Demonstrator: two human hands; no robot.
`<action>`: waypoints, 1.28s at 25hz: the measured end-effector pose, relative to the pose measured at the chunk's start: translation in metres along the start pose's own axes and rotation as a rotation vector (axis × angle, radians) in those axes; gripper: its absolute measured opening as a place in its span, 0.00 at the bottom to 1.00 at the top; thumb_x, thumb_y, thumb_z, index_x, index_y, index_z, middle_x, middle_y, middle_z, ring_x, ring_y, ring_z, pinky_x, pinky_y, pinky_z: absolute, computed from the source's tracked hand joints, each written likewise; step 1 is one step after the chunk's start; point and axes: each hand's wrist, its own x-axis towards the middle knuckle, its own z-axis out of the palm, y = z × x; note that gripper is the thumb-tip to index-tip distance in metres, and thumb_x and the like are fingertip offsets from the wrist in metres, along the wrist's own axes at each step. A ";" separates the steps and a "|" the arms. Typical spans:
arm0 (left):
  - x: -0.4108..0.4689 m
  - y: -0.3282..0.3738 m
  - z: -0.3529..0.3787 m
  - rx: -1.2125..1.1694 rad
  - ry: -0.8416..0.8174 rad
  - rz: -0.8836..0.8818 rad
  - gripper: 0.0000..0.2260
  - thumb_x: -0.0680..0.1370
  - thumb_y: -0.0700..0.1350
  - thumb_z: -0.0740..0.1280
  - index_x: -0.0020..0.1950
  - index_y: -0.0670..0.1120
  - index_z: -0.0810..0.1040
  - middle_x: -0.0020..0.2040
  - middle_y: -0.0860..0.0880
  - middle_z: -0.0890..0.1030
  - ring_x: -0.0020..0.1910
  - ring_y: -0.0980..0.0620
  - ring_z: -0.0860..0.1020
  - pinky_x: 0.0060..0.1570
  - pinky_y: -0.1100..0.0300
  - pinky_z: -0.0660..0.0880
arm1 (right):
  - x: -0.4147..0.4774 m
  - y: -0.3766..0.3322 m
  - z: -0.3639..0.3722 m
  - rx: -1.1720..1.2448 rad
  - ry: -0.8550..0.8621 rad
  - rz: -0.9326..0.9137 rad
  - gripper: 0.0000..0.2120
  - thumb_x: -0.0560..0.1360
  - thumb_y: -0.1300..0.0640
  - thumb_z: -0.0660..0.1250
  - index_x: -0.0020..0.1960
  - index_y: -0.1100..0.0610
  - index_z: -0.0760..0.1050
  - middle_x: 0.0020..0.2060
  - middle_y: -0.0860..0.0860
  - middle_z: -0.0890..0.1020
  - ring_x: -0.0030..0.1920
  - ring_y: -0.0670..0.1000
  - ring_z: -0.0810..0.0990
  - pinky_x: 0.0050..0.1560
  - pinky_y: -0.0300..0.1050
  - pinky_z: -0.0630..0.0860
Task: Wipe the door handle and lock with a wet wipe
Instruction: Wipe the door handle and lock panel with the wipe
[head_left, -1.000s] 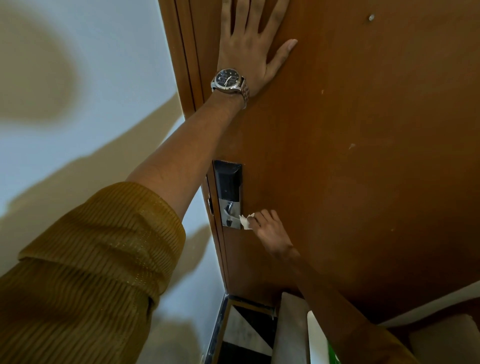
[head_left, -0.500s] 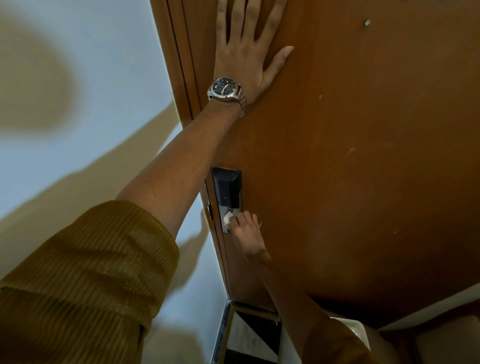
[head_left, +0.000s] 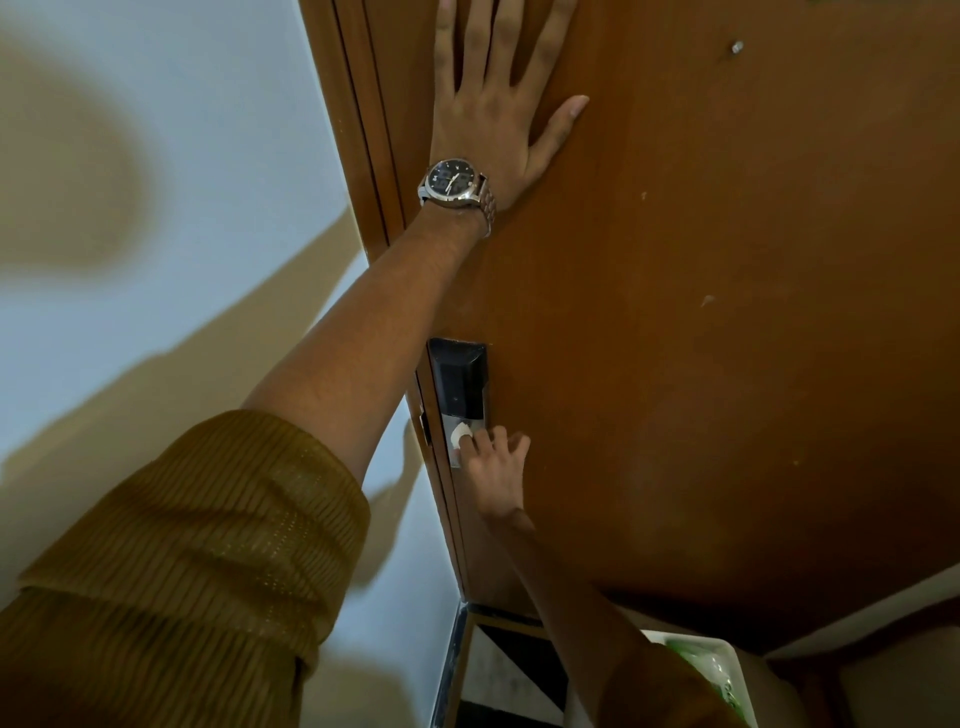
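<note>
A black and silver electronic lock (head_left: 460, 387) sits on the left edge of a brown wooden door (head_left: 701, 364). My right hand (head_left: 493, 470) presses a small white wet wipe (head_left: 461, 435) with its fingertips against the silver lower part of the lock plate. The handle itself is hidden behind the wipe and hand. My left hand (head_left: 498, 109), with a wristwatch (head_left: 454, 184), lies flat and spread on the door well above the lock, holding nothing.
A white wall (head_left: 182, 208) lies left of the door frame (head_left: 358, 156). Below the door, a white pack with green print (head_left: 711, 670) shows beside my right arm, above a dark patterned floor (head_left: 504, 675).
My right hand moved the wipe left from beside the lock plate onto its silver lower part and slightly up. My left hand stayed flat on the door.
</note>
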 end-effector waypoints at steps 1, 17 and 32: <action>0.001 0.000 -0.002 -0.001 0.004 0.000 0.27 0.85 0.66 0.56 0.78 0.50 0.69 0.74 0.38 0.72 0.75 0.35 0.69 0.75 0.33 0.64 | -0.003 0.007 0.000 -0.022 -0.015 -0.048 0.18 0.76 0.57 0.69 0.65 0.56 0.73 0.61 0.57 0.78 0.62 0.58 0.72 0.62 0.61 0.67; 0.003 -0.002 0.000 -0.019 0.028 0.020 0.28 0.86 0.66 0.54 0.79 0.50 0.66 0.77 0.37 0.68 0.77 0.36 0.66 0.76 0.33 0.63 | -0.015 0.098 -0.009 -0.195 0.137 -0.565 0.24 0.69 0.58 0.78 0.63 0.58 0.77 0.57 0.55 0.83 0.57 0.54 0.81 0.57 0.52 0.79; 0.004 0.000 -0.001 0.011 0.021 0.012 0.30 0.86 0.67 0.52 0.81 0.50 0.63 0.78 0.37 0.66 0.78 0.35 0.64 0.76 0.33 0.62 | -0.047 0.054 0.009 0.825 0.251 0.316 0.21 0.81 0.57 0.65 0.72 0.60 0.70 0.63 0.57 0.81 0.62 0.54 0.81 0.58 0.44 0.81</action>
